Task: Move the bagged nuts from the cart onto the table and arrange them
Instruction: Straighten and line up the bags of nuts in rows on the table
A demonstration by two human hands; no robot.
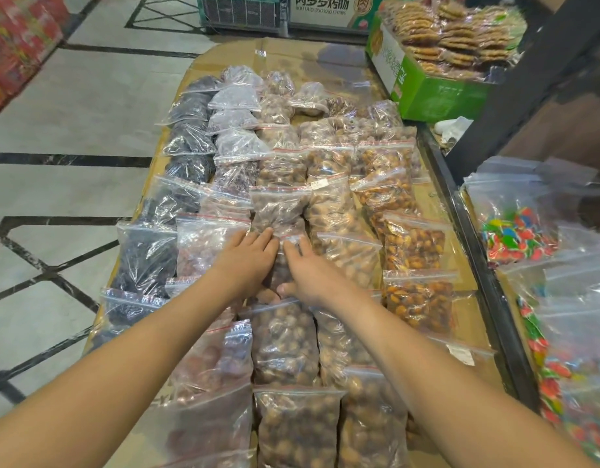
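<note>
Nuts in a clear bag lie mid-row on the table, my left hand and right hand pressing it with open fingers, and a hard push could knock the neat rows crooked.

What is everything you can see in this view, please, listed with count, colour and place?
Bagged nuts: dozens, too many to count; clear zip bags in lengthwise rows, dark contents at left, brown in the middle, orange-brown at right; on the table.
Table: one, covered in tan cardboard, centre.
Green box: one, heaped with bagged golden biscuits; far right end.
Candy bags: several, clear with red, green and blue sweets; right side.
Floor: pale tiles with dark lines, left.
Left hand: flat on the middle bag.
Right hand: on the same bag, beside it.
</note>
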